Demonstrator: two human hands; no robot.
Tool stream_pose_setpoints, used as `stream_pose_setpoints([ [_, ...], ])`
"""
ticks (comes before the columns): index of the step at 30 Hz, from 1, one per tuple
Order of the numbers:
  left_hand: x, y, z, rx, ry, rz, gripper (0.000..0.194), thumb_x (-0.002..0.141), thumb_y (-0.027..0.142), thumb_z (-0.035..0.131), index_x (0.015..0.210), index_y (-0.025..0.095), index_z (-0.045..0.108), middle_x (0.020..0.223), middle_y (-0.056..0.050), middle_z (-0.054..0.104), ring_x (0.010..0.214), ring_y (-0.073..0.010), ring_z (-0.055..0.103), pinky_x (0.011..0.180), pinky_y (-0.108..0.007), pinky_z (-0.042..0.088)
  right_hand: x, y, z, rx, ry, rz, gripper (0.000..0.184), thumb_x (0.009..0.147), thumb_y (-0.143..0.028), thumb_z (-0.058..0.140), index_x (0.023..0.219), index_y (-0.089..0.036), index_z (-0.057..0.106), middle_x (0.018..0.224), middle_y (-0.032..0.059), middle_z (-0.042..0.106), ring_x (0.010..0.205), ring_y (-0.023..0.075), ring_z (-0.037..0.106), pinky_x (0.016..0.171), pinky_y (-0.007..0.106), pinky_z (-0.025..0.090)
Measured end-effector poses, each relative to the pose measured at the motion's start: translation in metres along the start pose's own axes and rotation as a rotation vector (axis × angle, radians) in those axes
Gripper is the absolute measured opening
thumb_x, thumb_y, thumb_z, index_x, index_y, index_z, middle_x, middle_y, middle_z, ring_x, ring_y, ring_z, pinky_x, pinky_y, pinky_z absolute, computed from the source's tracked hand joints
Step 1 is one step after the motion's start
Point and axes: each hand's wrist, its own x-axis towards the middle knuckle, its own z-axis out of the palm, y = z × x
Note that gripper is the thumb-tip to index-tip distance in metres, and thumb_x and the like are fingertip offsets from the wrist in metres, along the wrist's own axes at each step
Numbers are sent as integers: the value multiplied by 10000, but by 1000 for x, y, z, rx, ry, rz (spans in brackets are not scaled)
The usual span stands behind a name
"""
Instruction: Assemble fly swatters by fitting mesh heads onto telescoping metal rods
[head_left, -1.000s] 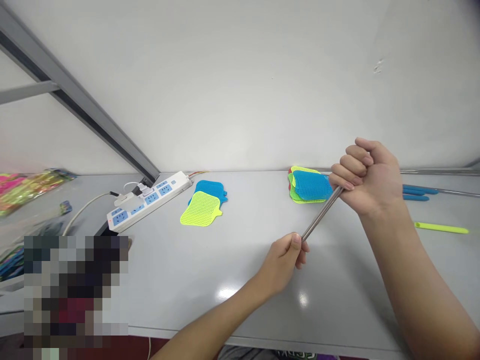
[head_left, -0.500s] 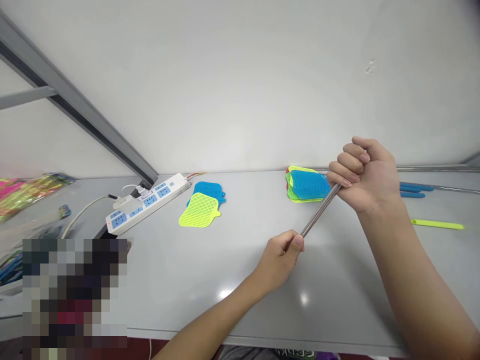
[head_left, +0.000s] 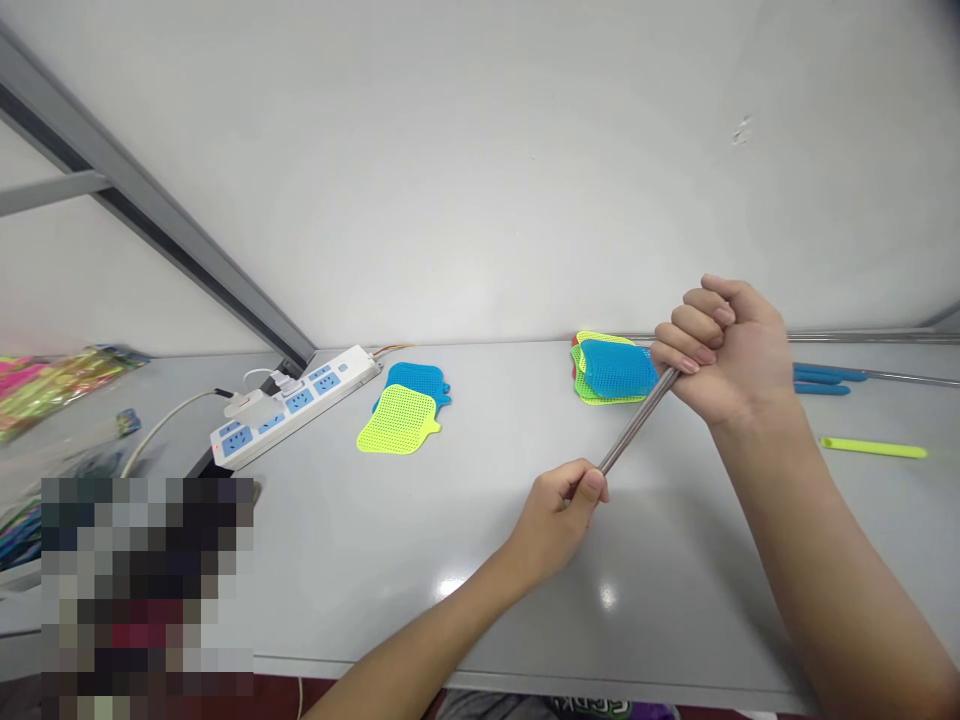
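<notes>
My left hand (head_left: 564, 515) is closed round the lower end of a slanting bundle of thin metal rods (head_left: 636, 425). Higher up, my right hand (head_left: 724, 345) has its fingers curled round the same rods, palm side toward me. Behind the right hand lies a pile of fly swatter heads (head_left: 619, 368), blue on top with green, yellow and red edges below. Two more kinds of head, a yellow one (head_left: 397, 420) and blue ones (head_left: 416, 380), overlap left of my hands. Blue handles (head_left: 829, 377) stick out past the right wrist, and a yellow handle (head_left: 874, 448) lies beside that forearm.
A white power strip (head_left: 296, 405) with plugs and a cable is on the grey table (head_left: 322, 560) at left. Beyond it are plastic-wrapped packs (head_left: 71, 385). Long metal rods (head_left: 870, 338) run along the wall. A blurred-out area covers the lower left.
My right hand has shifted very slightly left. Both hands keep their hold on the metal rods, and the things on the table stay where they were.
</notes>
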Motion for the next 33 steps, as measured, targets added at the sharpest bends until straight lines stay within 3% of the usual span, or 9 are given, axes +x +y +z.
stream_pose_setpoints([
  [10, 0, 2, -3, 77, 27, 36, 382, 840, 448, 279, 714, 160, 495, 536, 34, 352, 527, -90, 349, 513, -222, 266, 0, 0, 1, 86, 25, 5, 364, 713, -212, 486, 480, -184, 209, 398, -50, 109, 344, 70, 124, 328, 241, 137],
  [25, 0, 0, -3, -33, 7, -4, 359, 827, 453, 326, 756, 157, 516, 535, 48, 316, 477, -66, 302, 465, -204, 242, 1, 3, 2, 102, 144, 19, 355, 698, -214, 484, 493, -181, 196, 387, -56, 131, 347, 65, 105, 333, 241, 109],
  [33, -1, 1, -4, -42, 4, -11, 350, 827, 455, 326, 756, 160, 501, 535, 51, 309, 475, -65, 295, 460, -205, 239, 2, 5, 0, 115, 137, 22, 351, 693, -202, 476, 497, -180, 186, 384, -56, 129, 348, 65, 101, 336, 239, 105],
])
